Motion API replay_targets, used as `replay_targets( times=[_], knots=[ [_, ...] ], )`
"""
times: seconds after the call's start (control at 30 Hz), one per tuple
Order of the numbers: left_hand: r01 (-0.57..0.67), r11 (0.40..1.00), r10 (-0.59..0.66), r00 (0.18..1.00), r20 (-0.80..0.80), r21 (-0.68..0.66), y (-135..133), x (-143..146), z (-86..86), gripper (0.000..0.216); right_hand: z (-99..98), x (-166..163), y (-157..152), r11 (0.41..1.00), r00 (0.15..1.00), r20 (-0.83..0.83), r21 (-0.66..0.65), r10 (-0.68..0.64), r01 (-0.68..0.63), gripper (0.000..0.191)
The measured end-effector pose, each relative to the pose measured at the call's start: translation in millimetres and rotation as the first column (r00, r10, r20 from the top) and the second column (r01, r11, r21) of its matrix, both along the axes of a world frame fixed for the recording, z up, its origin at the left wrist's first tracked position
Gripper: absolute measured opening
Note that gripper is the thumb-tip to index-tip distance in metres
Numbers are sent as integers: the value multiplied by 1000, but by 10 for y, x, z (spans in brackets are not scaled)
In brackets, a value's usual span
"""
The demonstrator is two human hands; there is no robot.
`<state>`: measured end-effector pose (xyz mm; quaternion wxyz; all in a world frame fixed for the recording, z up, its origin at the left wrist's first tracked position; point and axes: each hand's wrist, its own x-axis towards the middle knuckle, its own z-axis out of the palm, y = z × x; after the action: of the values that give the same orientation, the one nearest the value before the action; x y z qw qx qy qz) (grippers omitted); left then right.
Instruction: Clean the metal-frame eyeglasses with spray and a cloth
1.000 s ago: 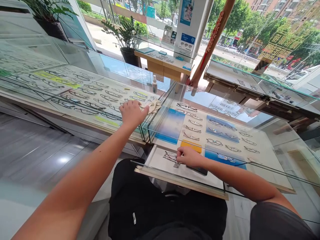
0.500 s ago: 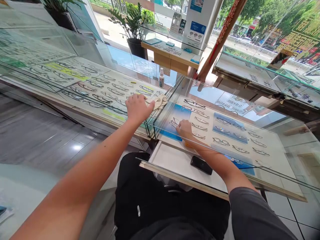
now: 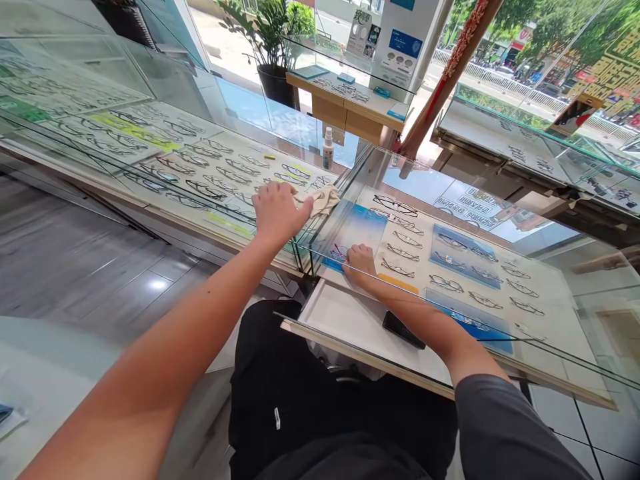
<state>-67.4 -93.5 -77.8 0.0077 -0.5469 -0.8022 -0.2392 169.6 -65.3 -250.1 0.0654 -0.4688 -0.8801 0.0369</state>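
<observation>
My left hand (image 3: 280,210) lies on the glass countertop with the thumb apart from the fingers. A crumpled beige cloth (image 3: 326,200) is against its thumb side, partly hidden by the hand. Inside the right display case my right hand (image 3: 361,263) is closed at a pair of eyeglasses (image 3: 339,252) with reddish parts, at the front of a blue display card (image 3: 367,228). The fingertips are mostly hidden. Rows of eyeglasses (image 3: 403,252) lie just right of this hand, beside an orange strip (image 3: 399,283).
An open drawer (image 3: 345,313) below the case holds a black phone (image 3: 401,329), partly under my right forearm. A spray bottle (image 3: 328,148) stands on the counter behind the cloth. More frames fill the left glass case (image 3: 200,220). A potted plant (image 3: 275,83) stands beyond.
My right hand has moved toward the case's front edge with the eyeglasses, uncovering more of the blue card and the orange strip. My left hand stays by the cloth. The view has shifted slightly.
</observation>
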Motion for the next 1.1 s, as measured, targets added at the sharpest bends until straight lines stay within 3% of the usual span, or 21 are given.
replay_targets(
  times=[0.6, 1.1],
  knots=[
    [13, 1000, -13, 1000, 10, -3, -2, -23, -5, 62, 56, 9, 17, 999, 1000, 1, -33, -10, 10, 14],
    [13, 1000, -13, 1000, 13, 0, -10, -21, -12, 59, 248, 233, 250, 993, 995, 3, -61, 102, -101, 31]
  ],
)
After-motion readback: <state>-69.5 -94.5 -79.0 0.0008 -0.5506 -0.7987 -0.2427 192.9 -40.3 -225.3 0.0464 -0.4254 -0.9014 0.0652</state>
